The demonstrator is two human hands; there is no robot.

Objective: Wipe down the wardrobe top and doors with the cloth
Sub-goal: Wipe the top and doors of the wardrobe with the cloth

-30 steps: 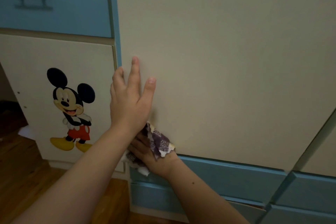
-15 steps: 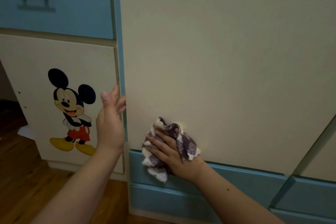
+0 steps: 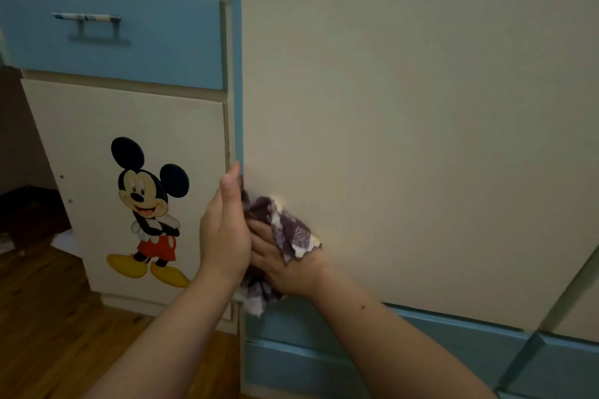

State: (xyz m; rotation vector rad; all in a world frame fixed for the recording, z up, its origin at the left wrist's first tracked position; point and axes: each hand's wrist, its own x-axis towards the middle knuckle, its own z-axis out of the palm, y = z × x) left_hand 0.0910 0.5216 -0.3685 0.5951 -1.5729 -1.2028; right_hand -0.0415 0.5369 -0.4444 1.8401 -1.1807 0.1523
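Since half a sec ago the right hand (image 3: pixel 275 264) has slid the cloth (image 3: pixel 290 225) left across the wardrobe door (image 3: pixel 421 123), nearly to its left edge. The left hand (image 3: pixel 225 233) has closed in from the side & now sits right against it.

Grip: right fingers are wrapped over the bunched purple/white cloth, pressing it flat to the cream door. Fabric spills out above the knuckles & below the palm.

Just left of the grip, the left hand stands edge-on, fingers straight & together, holding nothing, tips up at the blue edge strip (image 3: pixel 236 58).

Further left is a small door (image 3: pixel 97 126) w/ a cartoon mouse sticker (image 3: pixel 147 204). Up-left of that is a blue drawer (image 3: pixel 155 52) w/ a bar handle (image 3: pixel 87 18).

Below the grip are the blue base panels (image 3: pixel 308 366). Down-left is the wood floor (image 3: pixel 48 317).
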